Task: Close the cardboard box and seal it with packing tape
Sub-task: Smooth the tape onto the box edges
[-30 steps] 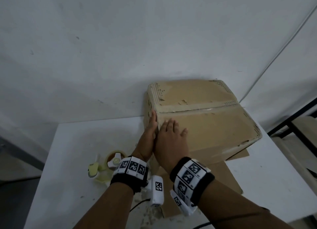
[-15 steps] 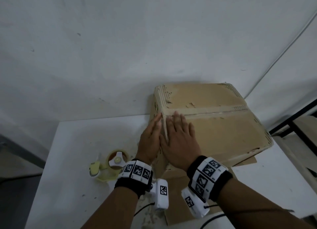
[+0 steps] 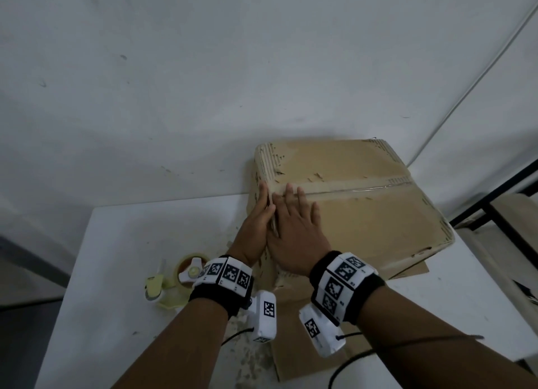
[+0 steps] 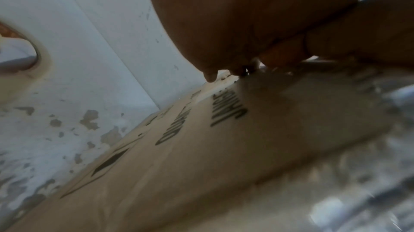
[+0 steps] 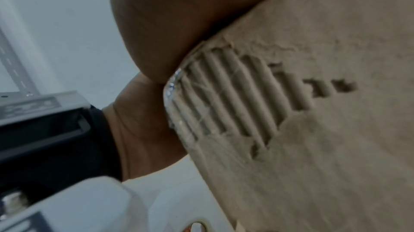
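the cardboard box [image 3: 364,213] is sitting closed on the white table [image 3: 116,257], pushed back near the wall [image 3: 203,82], with a loose sheet of cardboard [image 3: 305,356] lying under its near side. a strip of clear packing tape [image 3: 358,188] is running along the seam across the top, glinting toward the right end.

both hands are working at the box's left top edge, side by side and touching. the right hand [image 3: 294,228] is lying flat on the top panel, fingers straight and slightly spread, fingertips reaching the taped seam, holding nothing. the left hand [image 3: 256,225] is pressing flat against the box's left side wall, fingers straight and pointing up to the top corner; it too is gripping nothing, as far as i can make out, though the left wrist view is blurred near the fingertips. that view is showing the printed side of the box [image 4: 201,147] directly under the left hand [image 4: 246,14], with shiny tape over the cardboard at the right. the right wrist view is showing the right hand [image 5: 179,14] resting on the box [image 5: 325,129] just beside a patch where the paper skin is torn down to the corrugation.

a tape dispenser [image 3: 177,281] with a yellowish frame is lying on the table to the left of the left wrist, apart from both hands.
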